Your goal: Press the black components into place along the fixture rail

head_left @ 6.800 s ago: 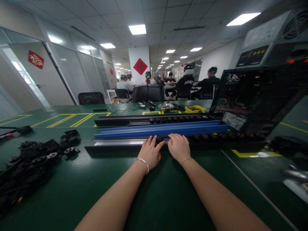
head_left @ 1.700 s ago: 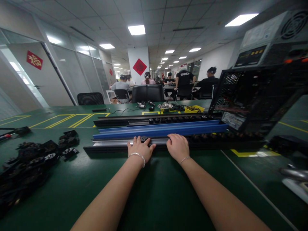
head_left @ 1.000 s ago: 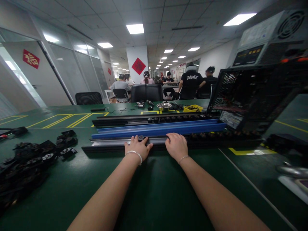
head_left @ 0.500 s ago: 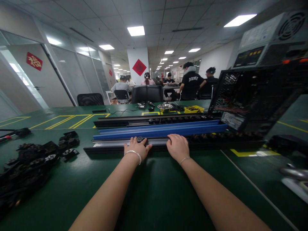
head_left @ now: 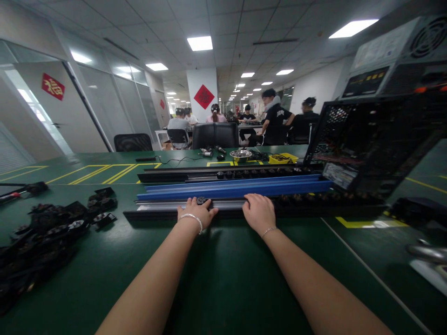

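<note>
Small black part [head_left: 201, 200] sits at the near channel [head_left: 164, 216], left of its middle, between the tips of two fingers of your left hand [head_left: 196, 212]. That hand lies palm down across the channel, its fingers spread and its thumb pointing off to the right; whether they pinch the part, you cannot tell from this angle. Your right hand [head_left: 259, 214] rests farther along the same channel — fingers close together and bent over it, knuckles up, thumb side toward the left hand. Whether those fingers grip anything is hidden from you. Both forearms reach forward from the lower edge and slant inward, low over the green surface [head_left: 226, 288], with a bracelet at each wrist.

To the right of your right hand, a row of dark parts [head_left: 314, 199] runs along the channel. Just beyond lies a blue rail [head_left: 240, 187], and past that a far channel [head_left: 160, 178]. A heap of black parts [head_left: 52, 225] spreads at your left — well apart from your hands — and an opened computer case [head_left: 370, 139] stands at your right.
</note>
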Tool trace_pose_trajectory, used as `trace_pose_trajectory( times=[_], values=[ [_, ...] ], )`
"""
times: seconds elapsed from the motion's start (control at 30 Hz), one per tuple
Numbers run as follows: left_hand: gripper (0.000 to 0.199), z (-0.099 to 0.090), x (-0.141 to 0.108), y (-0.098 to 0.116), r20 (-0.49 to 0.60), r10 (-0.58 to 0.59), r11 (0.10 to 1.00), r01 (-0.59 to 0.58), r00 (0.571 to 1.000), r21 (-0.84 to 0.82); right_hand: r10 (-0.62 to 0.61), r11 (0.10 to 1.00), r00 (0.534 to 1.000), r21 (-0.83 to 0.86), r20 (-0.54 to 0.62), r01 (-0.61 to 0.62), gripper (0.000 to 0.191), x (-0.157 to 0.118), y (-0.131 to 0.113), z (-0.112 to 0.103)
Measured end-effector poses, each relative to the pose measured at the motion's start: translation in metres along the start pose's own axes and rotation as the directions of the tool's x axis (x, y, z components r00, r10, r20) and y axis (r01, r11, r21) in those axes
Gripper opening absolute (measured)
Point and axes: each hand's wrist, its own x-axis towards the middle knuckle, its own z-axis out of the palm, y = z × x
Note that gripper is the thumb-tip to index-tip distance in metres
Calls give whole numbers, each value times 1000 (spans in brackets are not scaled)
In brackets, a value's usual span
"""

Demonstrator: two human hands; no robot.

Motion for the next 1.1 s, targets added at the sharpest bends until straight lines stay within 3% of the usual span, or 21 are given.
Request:
trace_pose_trajectory(
  times=[1.1],
  values=[
    [70, -11, 4, -24, 73, -52, 998, 49, 996, 48, 2, 1000, 1000, 4, 8, -3, 32, 0, -1, -2]
  ],
)
